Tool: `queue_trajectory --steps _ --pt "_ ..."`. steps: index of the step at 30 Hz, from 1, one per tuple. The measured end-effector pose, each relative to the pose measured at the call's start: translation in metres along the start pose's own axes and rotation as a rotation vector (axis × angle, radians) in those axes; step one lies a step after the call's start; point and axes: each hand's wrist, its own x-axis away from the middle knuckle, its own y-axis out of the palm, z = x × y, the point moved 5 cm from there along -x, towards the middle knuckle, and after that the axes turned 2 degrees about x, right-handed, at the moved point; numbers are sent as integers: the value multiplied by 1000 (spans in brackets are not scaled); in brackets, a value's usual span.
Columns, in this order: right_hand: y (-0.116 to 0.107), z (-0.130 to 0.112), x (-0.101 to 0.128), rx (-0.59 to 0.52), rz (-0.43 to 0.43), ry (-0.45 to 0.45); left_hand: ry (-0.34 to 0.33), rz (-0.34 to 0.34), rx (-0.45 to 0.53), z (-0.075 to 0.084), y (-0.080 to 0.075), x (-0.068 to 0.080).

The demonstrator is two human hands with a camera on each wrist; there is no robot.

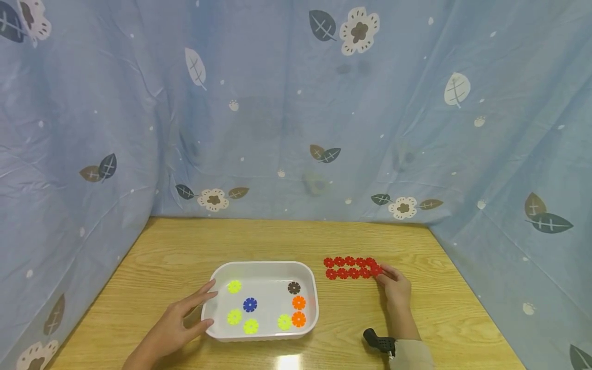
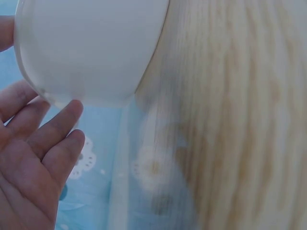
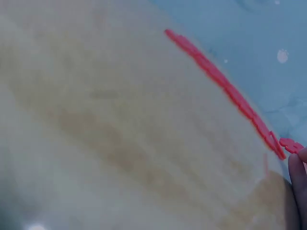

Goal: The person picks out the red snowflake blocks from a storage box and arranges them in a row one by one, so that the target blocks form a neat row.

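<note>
My left hand (image 1: pixel 173 326) is at the left end of a white tray (image 1: pixel 316 303), thumb and fingers spread with their tips right at the rim. In the left wrist view the relaxed fingers (image 2: pixel 53 129) lie along the outer wall of the tray (image 2: pixel 91 52). My right hand (image 1: pixel 396 288) pinches a red notched disc (image 1: pixel 376 270) between thumb and fingertips. That disc (image 3: pixel 290 145) stands tilted at the right end of two rows of red notched discs (image 1: pixel 350 261). In the right wrist view these rows (image 3: pixel 225 86) look like a thin red strip.
Inside the tray lie several yellow-green discs (image 1: pixel 251 326), a blue disc (image 1: pixel 250 304), a dark brown disc (image 1: pixel 294 288) and two orange discs (image 1: pixel 298 302). A black device (image 1: pixel 379 341) sits at the right wrist. Blue patterned cloth (image 1: pixel 287 113) surrounds the wooden table (image 1: pixel 259 236).
</note>
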Motion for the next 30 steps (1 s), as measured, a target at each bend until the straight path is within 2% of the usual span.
queue_trajectory --steps 10,18,25,30 --pt "-1 -5 1 247 70 -112 14 -3 20 2 0 -2" --pt "-1 -6 3 440 85 -191 26 -10 8 2 0 -2" --pt "-4 -8 4 493 97 -246 19 -5 -24 3 -1 -2" --pt "-14 -9 12 481 56 -240 -10 -8 -39 3 -2 -2"
